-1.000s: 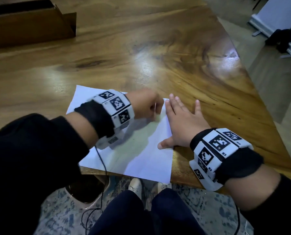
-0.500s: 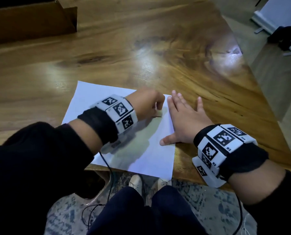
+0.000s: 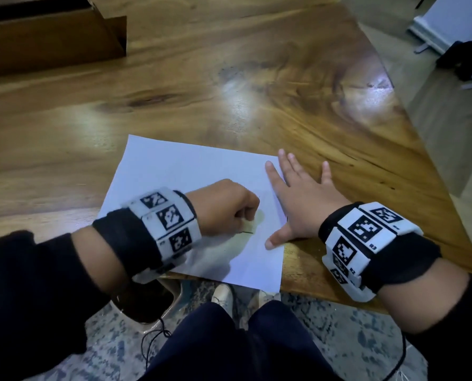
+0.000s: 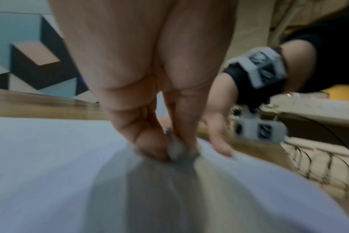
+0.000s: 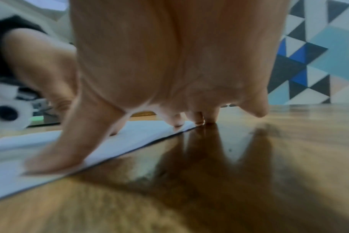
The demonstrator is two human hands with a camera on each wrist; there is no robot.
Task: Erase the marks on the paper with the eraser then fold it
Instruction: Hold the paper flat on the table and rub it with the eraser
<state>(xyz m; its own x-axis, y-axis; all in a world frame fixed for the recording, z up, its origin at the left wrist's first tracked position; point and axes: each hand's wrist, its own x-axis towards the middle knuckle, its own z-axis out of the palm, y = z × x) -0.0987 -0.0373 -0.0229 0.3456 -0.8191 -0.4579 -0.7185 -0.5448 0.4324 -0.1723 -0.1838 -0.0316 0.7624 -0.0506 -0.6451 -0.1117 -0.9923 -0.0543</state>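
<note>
A white sheet of paper (image 3: 180, 171) lies flat near the table's front edge. My left hand (image 3: 229, 207) is curled over its middle and pinches a small pale eraser (image 3: 250, 224), pressed down on the sheet. The left wrist view shows that eraser (image 4: 176, 149) between thumb and fingers, touching the paper (image 4: 50, 157). A short dark pencil mark (image 3: 246, 232) shows just below the eraser. My right hand (image 3: 298, 199) lies flat with fingers spread on the paper's right edge, thumb and forefinger on the sheet (image 5: 139, 134), the other fingers on the wood.
The wooden table (image 3: 229, 78) stretches far ahead. A brown cardboard box (image 3: 50, 37) stands at the back left. The table's right edge (image 3: 410, 111) slants away to the floor. My knees and shoes (image 3: 224, 295) show below the front edge.
My left hand has slid the eraser down the sheet toward me, from beside the right fingertips to level with the right thumb. The right hand stays flat on the paper's edge.
</note>
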